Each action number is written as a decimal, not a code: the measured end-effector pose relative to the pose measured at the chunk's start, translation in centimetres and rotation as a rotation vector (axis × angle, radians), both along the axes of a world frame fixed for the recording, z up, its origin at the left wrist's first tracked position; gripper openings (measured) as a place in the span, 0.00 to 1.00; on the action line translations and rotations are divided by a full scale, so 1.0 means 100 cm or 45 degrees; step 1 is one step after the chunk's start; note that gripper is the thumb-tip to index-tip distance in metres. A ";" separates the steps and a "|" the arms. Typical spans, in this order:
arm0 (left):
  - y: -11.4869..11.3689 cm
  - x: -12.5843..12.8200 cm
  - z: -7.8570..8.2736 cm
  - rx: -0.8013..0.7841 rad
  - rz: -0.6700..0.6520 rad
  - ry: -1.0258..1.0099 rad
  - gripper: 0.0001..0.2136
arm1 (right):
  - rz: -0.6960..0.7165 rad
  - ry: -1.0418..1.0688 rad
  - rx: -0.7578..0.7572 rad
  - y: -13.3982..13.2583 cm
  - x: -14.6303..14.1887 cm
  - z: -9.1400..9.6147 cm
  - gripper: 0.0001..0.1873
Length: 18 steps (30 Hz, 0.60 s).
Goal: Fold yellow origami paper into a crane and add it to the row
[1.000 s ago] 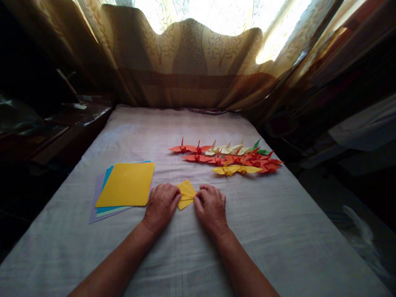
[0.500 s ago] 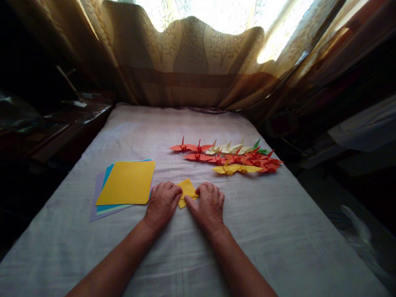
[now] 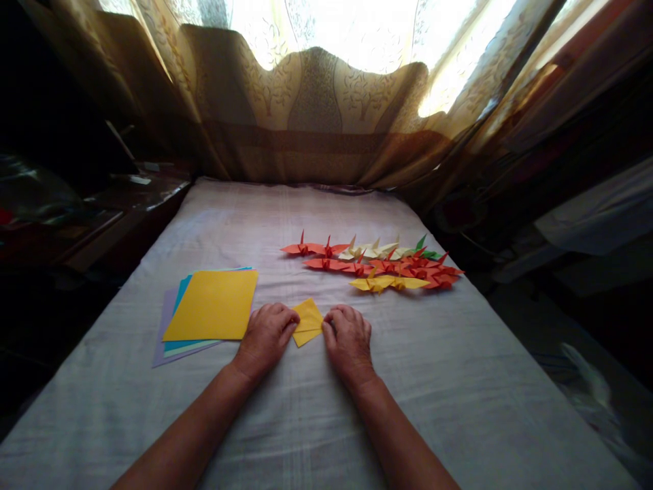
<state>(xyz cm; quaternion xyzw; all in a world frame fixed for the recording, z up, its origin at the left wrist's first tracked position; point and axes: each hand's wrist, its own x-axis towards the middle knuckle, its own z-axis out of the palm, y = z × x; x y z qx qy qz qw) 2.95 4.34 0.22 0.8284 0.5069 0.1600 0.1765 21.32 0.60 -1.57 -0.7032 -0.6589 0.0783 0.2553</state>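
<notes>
A small folded piece of yellow origami paper [image 3: 308,322] lies on the cloth-covered surface between my hands, a crease running across its lower half. My left hand [image 3: 267,334] pinches its left corner, fingers curled. At the opposite corner, my right hand [image 3: 349,341] has thumb and fingertips closed on the paper's edge. Left of my left hand is a stack of square paper sheets [image 3: 211,305], yellow on top, with blue, pale green and lilac edges showing beneath.
Several folded paper cranes stand in rows to the back right: red cranes [image 3: 326,264], cream cranes [image 3: 375,250], a green crane [image 3: 421,249] and yellow cranes [image 3: 388,283]. A patterned curtain [image 3: 316,102] hangs behind the pale cloth [image 3: 245,211]. Dark furniture stands to the left.
My right thumb has drawn back from the middle of the yellow paper to its right corner, uncovering the crease. My left hand keeps its hold. The whole view has shifted slightly.
</notes>
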 end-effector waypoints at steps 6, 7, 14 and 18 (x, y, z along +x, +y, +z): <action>-0.005 0.012 0.008 0.041 0.103 0.136 0.05 | 0.000 -0.014 -0.003 0.000 -0.001 -0.001 0.03; -0.006 0.014 0.009 0.053 0.128 0.162 0.06 | 0.002 -0.014 0.009 0.000 -0.001 -0.001 0.03; -0.004 0.007 0.009 -0.051 0.102 0.097 0.03 | 0.004 -0.014 0.034 0.000 0.000 -0.003 0.05; -0.004 0.003 0.008 -0.053 0.087 0.069 0.04 | 0.060 -0.059 0.010 0.008 0.002 -0.001 0.08</action>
